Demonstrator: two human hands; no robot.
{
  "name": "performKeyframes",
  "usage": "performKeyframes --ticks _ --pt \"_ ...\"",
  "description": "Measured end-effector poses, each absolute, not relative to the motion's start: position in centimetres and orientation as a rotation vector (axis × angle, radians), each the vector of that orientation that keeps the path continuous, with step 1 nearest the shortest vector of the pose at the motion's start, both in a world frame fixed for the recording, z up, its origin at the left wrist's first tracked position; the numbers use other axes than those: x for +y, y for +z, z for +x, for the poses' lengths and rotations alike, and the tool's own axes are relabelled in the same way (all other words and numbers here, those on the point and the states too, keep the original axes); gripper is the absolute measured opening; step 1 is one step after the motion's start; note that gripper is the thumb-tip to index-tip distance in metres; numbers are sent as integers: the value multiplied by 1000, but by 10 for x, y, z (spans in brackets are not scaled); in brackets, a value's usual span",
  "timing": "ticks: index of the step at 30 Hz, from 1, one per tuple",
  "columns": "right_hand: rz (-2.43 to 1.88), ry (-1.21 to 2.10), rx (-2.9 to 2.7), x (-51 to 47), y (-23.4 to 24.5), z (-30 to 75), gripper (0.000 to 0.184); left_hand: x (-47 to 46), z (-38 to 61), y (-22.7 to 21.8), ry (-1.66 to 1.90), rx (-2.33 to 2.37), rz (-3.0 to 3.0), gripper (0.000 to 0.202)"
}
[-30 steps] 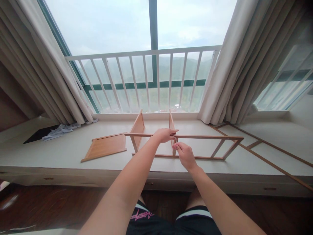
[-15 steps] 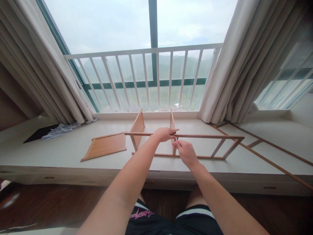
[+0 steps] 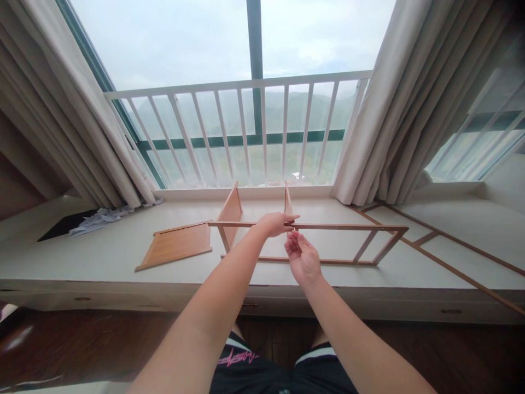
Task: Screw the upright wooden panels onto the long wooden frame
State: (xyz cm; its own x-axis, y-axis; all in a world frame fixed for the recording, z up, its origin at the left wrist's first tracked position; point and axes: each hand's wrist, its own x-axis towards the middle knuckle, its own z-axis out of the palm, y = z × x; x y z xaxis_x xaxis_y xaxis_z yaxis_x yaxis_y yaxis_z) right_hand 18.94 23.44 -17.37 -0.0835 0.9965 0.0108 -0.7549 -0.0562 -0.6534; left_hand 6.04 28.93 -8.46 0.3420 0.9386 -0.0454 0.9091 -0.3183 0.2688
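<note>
A light wooden frame [image 3: 348,227] stands on edge on the pale window ledge [image 3: 102,257], with two upright wooden panels [image 3: 230,210] fixed behind its top rail. My left hand [image 3: 275,223] is closed over the top rail where the second upright panel [image 3: 287,203] meets it. My right hand [image 3: 302,257] is just below the rail, palm turned up, its fingertips pinched on something small at the joint that I cannot make out.
A loose wooden panel [image 3: 176,245] lies flat on the ledge to the left. Crumpled wrapping [image 3: 100,218] lies by the left curtain. Another thin wooden frame [image 3: 443,257] lies flat at the right. A white railing [image 3: 254,131] and curtains back the ledge.
My right hand has rolled from knuckles-up to palm-up under the rail joint. The left hand has stayed on the rail.
</note>
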Motion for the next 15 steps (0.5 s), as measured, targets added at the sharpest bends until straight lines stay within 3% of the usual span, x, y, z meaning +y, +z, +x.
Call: performKeyframes --ticks 4,9,13,15 --pt "-388 1653 -370 233 -178 182 7 288 61 -85 178 1678 2360 54" --pt "-317 1739 -183 231 -175 179 17 289 61 -85 178 1693 2351 54" --pt "-350 1731 -325 226 -173 183 10 291 59 -87 191 1674 2356 53" --pt "-389 1697 -448 224 -173 187 16 292 59 -88 192 1668 2357 53"
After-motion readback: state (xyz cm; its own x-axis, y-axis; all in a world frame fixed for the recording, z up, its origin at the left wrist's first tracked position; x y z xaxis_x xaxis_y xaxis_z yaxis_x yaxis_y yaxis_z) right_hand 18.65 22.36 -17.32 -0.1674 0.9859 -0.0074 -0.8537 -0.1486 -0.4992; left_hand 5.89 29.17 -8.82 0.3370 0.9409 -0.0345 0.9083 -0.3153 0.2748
